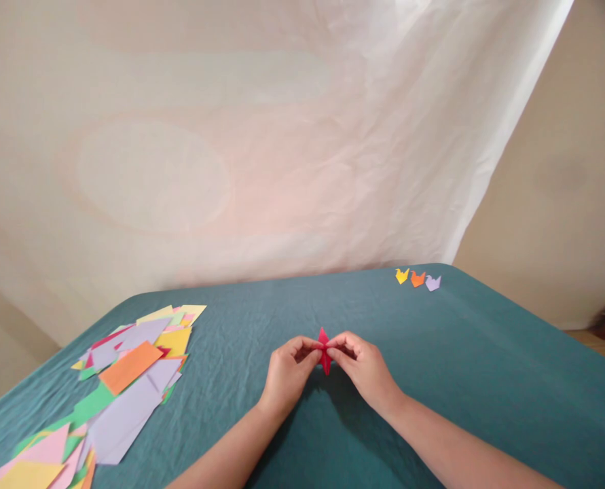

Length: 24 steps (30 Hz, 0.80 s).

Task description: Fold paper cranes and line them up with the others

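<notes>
Both hands meet over the middle of the teal tabletop [485, 380], pinching a small red paper fold [324, 352] between them. The left hand [288, 370] grips the fold's left side with thumb and fingertips closed on it; the right hand [362, 365] does the same on the right side, its fingers curled in. The fold stands upright between the fingertips, a point showing above them and another below, just over the cloth.

Well to the left of the left hand, and nearer the person, lies a loose pile of coloured paper sheets [123, 394], overlapping each other: lilac, orange, yellow, green, pink, with a bit of red underneath. Beyond the right hand, far off near the back edge of the tabletop, three little folded paper figures sit in a row, close together: a yellow one [402, 275], an orange one [417, 278] and a lilac one [433, 282]. Behind the tabletop hangs a creased pale sheet [261, 136].
</notes>
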Each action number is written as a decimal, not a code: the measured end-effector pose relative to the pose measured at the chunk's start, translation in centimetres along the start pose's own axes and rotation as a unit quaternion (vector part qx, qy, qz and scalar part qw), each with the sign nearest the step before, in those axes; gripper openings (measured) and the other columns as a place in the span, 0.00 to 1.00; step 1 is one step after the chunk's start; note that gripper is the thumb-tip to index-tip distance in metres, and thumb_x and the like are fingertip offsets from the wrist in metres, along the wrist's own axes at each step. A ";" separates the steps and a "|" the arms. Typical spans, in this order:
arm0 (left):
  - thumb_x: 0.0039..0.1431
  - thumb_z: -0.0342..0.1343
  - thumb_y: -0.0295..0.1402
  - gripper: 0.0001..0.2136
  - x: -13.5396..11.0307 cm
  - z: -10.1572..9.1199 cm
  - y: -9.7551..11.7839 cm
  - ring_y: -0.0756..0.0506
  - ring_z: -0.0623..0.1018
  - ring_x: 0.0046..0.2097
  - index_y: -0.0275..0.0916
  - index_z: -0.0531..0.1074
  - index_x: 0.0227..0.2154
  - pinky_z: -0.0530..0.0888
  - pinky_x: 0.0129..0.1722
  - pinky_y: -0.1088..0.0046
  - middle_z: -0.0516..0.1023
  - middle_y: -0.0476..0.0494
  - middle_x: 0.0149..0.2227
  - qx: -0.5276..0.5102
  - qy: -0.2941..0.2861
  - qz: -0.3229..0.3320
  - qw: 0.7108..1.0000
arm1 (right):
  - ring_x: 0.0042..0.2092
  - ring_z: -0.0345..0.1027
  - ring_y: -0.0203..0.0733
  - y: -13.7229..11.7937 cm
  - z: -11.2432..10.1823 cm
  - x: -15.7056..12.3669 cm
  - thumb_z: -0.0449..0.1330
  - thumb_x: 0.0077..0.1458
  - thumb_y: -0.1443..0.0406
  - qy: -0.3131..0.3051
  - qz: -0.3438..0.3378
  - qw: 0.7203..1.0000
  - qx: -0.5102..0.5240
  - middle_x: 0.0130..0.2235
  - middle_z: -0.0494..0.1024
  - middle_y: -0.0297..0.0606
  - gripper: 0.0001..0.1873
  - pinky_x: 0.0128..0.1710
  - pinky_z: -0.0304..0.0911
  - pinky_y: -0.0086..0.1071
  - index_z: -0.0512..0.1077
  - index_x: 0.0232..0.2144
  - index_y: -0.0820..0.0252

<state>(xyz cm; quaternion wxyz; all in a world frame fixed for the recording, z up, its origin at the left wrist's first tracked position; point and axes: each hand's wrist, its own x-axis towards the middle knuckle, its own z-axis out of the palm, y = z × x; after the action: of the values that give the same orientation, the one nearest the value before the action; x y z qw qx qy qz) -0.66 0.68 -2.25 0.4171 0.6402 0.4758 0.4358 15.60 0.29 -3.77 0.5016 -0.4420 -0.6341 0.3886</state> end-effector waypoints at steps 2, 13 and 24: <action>0.54 0.54 0.34 0.07 0.0 0.1 -0.2 0.47 0.76 0.32 0.36 0.74 0.31 0.71 0.34 0.74 0.78 0.45 0.29 -0.001 0.002 -0.003 1.000 | 0.32 0.71 0.38 0.0 0.0 0.0 0.57 0.55 0.63 -0.003 0.008 1.000 0.017 0.31 0.77 0.34 0.06 0.33 0.63 0.28 0.72 0.32 0.59; 0.55 0.55 0.34 0.07 0.0 0.1 0.0 0.48 0.75 0.32 0.36 0.74 0.28 0.70 0.35 0.75 0.77 0.45 0.29 0.038 0.032 0.027 0.998 | 0.30 0.69 0.37 0.1 0.2 0.3 0.59 0.52 0.63 0.007 0.054 0.997 0.053 0.27 0.76 0.33 0.06 0.30 0.60 0.27 0.72 0.29 0.61; 0.53 0.57 0.35 0.07 0.0 0.6 -0.9 0.49 0.73 0.28 0.36 0.70 0.26 0.68 0.30 0.77 0.75 0.48 0.25 -0.017 0.030 -0.008 0.999 | 0.31 0.69 0.38 0.6 0.4 0.3 0.61 0.50 0.63 -0.014 0.069 0.988 0.140 0.29 0.75 0.34 0.08 0.33 0.62 0.30 0.68 0.32 0.60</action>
<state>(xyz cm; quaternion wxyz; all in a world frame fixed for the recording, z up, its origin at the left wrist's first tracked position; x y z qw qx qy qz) -0.32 0.76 -3.27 0.4173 0.6156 0.4857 0.4593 15.25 0.78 -4.31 0.5214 -0.4047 -0.5484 0.5134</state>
